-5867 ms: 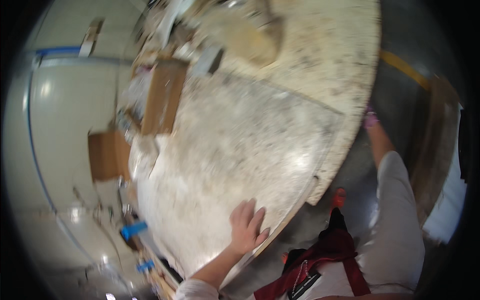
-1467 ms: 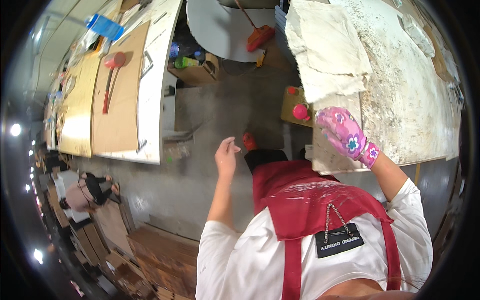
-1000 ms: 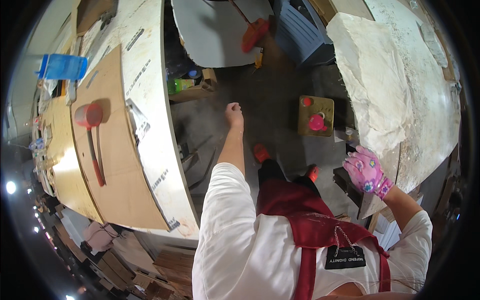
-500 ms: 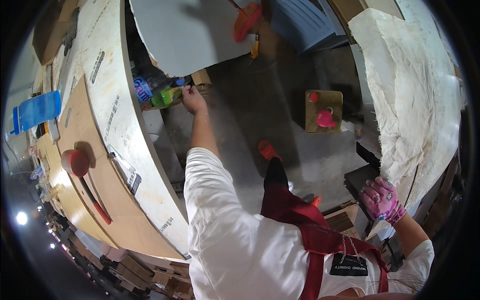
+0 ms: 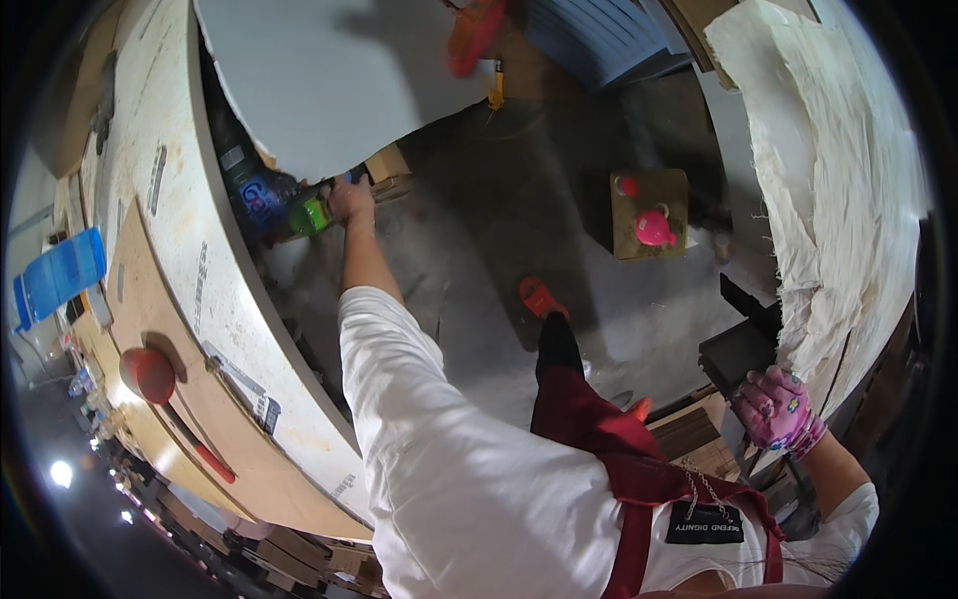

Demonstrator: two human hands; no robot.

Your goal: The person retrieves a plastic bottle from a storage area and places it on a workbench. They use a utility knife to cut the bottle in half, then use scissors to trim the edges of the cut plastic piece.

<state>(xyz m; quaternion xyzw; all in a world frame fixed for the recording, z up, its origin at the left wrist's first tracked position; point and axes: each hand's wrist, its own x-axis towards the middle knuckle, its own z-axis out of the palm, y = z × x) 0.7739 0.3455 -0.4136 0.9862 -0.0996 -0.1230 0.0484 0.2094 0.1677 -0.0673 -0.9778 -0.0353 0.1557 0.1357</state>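
My left hand point(image 5: 351, 200) is bare and reaches under the edge of the left table. Its fingers curl beside the end of a green bottle point(image 5: 307, 217); what they grip, if anything, is hidden. Next to that bottle lies a larger clear bottle with a purple-blue label point(image 5: 261, 200). A small brown cardboard box point(image 5: 387, 165) sits just beyond the hand. On the right, my right hand point(image 5: 776, 411) wears a pink flowered glove and is closed, close to the lower corner of a frayed white cloth point(image 5: 813, 220). Its palm is out of sight.
The left table point(image 5: 225, 270) carries a red mallet point(image 5: 150, 377) and a blue jug point(image 5: 60, 278). A large white sheet point(image 5: 339, 80) juts out ahead, with an orange slipper point(image 5: 474, 38) beyond. A low stool point(image 5: 639, 190) holds a pink cup point(image 5: 655, 229). A yellow cutter point(image 5: 496, 85) lies by the sheet.
My left hand has pushed a little farther forward and left, past the green bottle's end. The bottle stays in place among its neighbours. My gloved right hand has dropped slightly from the cloth's corner.
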